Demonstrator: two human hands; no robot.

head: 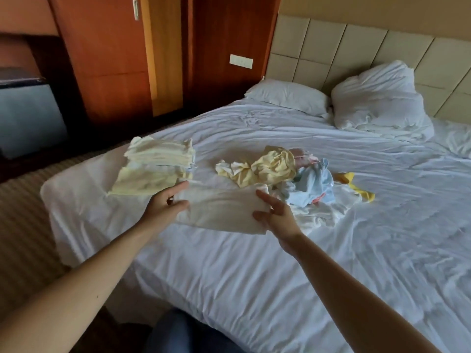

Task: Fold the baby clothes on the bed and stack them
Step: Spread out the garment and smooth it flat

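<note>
Head view: a folded garment (221, 211) is pinched at both ends by left hand (165, 206) and right hand (276, 216); laying it on the stack (158, 159) beyond the left hand is judged next.

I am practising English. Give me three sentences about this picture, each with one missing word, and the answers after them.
1. The left hand and the right hand hold a folded ____ garment.
2. The stack of folded clothes lies to the ____ of the unfolded pile.
3. Both lie on a ____ covered with a wrinkled sheet.

Missing words: white; left; bed
</note>
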